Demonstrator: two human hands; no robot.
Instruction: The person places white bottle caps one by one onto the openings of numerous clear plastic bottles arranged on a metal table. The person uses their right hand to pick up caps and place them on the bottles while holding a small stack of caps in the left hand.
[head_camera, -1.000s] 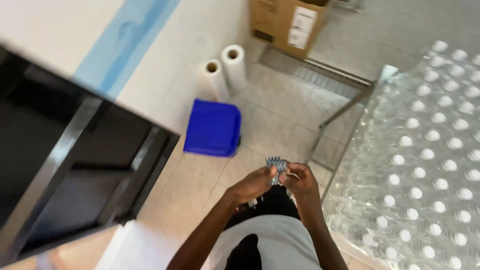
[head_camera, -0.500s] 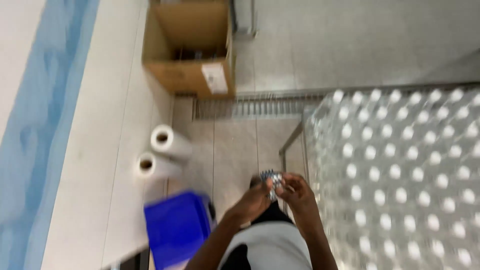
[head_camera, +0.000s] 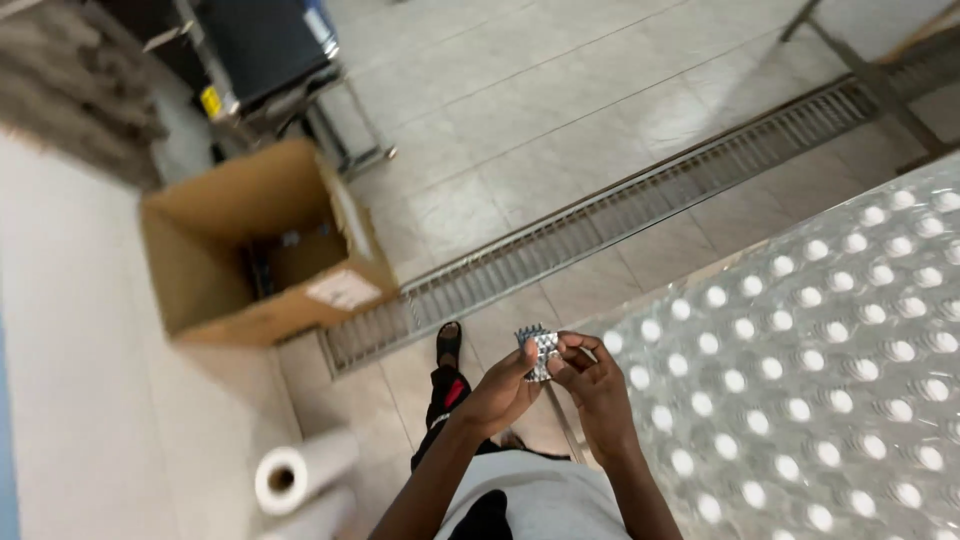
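Head view, looking straight down at a tiled floor (head_camera: 520, 130). At 8 o'clock, two white paper rolls (head_camera: 300, 472) lie side by side on a pale surface. At 10 o'clock an open cardboard box (head_camera: 262, 245) sits with a white label on its near wall. A metal floor drain grate (head_camera: 620, 215) runs diagonally from 7 o'clock up toward 2 o'clock.

Centre, slightly low: left hand (head_camera: 500, 390) and right hand (head_camera: 600, 385) meet, fingertips touching. Both pinch a small silvery blister strip (head_camera: 541, 352), held upright between them above the floor; the left grip is pressed on its left edge, the right grip on its right edge.

At 3 to 5 o'clock, a shrink-wrapped block of bottles (head_camera: 820, 360), white caps in rows, just beside the right hand.
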